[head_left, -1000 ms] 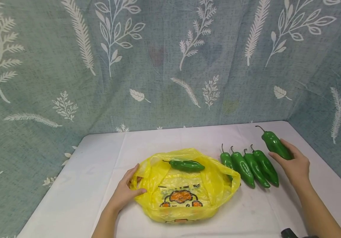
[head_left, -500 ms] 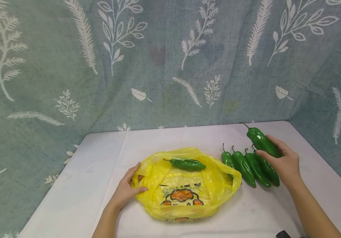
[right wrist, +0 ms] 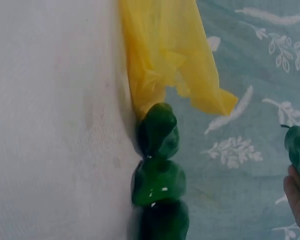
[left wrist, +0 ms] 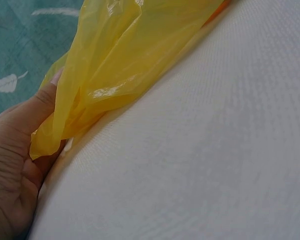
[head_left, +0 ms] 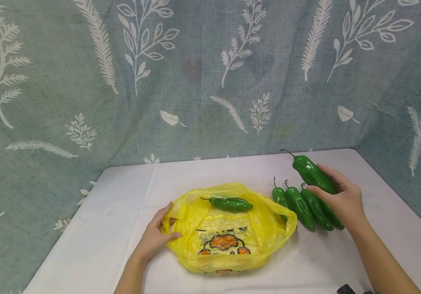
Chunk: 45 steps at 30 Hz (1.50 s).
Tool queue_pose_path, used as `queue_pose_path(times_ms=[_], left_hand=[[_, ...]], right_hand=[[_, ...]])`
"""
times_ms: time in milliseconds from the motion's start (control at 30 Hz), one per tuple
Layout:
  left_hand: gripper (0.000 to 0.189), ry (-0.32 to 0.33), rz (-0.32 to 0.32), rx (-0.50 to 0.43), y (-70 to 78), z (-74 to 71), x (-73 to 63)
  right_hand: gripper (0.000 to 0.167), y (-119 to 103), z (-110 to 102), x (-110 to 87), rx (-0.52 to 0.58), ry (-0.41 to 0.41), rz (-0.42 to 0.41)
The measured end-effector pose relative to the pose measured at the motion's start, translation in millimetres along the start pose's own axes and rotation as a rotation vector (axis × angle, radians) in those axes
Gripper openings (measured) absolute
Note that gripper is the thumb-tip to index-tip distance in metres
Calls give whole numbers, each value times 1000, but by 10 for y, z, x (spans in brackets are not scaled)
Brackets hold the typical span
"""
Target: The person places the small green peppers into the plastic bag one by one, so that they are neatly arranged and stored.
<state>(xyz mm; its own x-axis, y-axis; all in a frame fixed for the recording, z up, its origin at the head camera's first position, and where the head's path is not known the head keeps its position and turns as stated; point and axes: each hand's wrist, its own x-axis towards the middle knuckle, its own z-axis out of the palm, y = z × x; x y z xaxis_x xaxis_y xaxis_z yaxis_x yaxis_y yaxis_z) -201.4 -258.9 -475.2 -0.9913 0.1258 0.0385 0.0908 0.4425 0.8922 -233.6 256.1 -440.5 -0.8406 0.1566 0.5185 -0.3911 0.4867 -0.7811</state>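
A yellow plastic bag (head_left: 181,261) lies with its mouth spread wide on the white-covered table. One green pepper (head_left: 231,205) rests inside it, stem to the left. My left hand (head_left: 151,241) holds the bag's left edge between thumb and fingers, and the left wrist view shows the film (left wrist: 125,55) folded in that grip. Raised above the table, another green pepper (head_left: 311,173) is held by my right hand (head_left: 344,200), its stem pointing up and left. Beneath it, several green peppers (head_left: 300,208) lie side by side; the held one partly hides the rightmost.
The white tablecloth (head_left: 100,232) stretches around the bag. A grey-green leaf-patterned curtain (head_left: 195,102) hangs behind the table and along its sides. Beside my right forearm, a small black object (head_left: 346,289) shows at the bottom edge.
My right hand has carried its pepper leftward, from beyond the row to over the row's right end. My left hand and the bag stay as they were.
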Motion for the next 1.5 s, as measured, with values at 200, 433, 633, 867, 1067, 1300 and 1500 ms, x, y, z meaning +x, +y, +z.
queue_pose_path(times_ms=[200,433,633,867,1067,1300,1500], left_hand=[[97,-2,6,-3,4,4,-6],[97,-2,4,-9,-5,9,-5],[97,4,1,-4,9,9,-2],[96,1,3,6,-5,-5,-7],[96,-5,14,-7,4,-7,-11],[96,-12,32,-15,-10,0,-8],[96,-14,26,-3,7,-4,-7]], right_hand=[[61,-841,42,-145,77,-75,-51],[61,-1132,146,-178,-9,-135,-48],[62,-1239,247,-183,31,-179,-79],[61,-1305,439,-175,76,-242,-99],[59,-1373,612,-181,196,-304,-124],[56,-1333,817,-200,297,-342,-170],[55,-1202,961,-204,286,-368,-176]])
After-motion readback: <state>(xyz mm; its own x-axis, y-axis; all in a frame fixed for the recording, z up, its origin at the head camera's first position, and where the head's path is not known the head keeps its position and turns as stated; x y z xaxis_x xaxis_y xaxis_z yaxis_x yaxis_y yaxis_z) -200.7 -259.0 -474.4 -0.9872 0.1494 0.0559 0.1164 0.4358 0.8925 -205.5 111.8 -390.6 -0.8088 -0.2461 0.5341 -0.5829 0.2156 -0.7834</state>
